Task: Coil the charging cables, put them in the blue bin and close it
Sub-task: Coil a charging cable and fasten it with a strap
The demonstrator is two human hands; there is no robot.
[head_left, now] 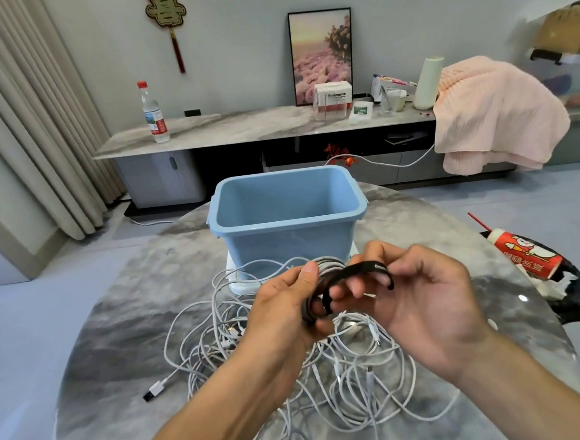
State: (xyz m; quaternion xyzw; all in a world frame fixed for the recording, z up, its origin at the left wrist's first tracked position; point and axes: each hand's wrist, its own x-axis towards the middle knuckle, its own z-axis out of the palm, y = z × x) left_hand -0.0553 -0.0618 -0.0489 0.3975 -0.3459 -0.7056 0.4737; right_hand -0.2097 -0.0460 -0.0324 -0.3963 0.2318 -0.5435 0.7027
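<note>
**Binding a coil with a black strap, above the cable heap**

Left hand [289, 302]: raised over the table [124, 320], forearm entering from the lower left, palm turned right. Thumb lies across the top of a small coil [328, 265] of white cable; fingers are curled under and closed on it.

Right hand [421, 296]: forearm entering from the lower right, back of hand toward the camera. Thumb and forefinger pinched on the free end of a black strap [360, 270]; remaining fingers bent loosely beneath, fingertips touching the left hand's.

Strap: arcs from the right pinch leftward and down, wrapping round the coil inside the left grip.

Cables [347, 370]: white, loose and tangled, spread on the table directly below both hands; one USB plug [154, 390] lies out at the left edge of the heap.

Bin [286, 216]: blue, open, upright, just beyond the hands; interior shows nothing. It stands on a white lid [243, 286].

Cup [524, 255]: red and white, with straw, lying at the table's right edge on a black bag [572, 296].
</note>
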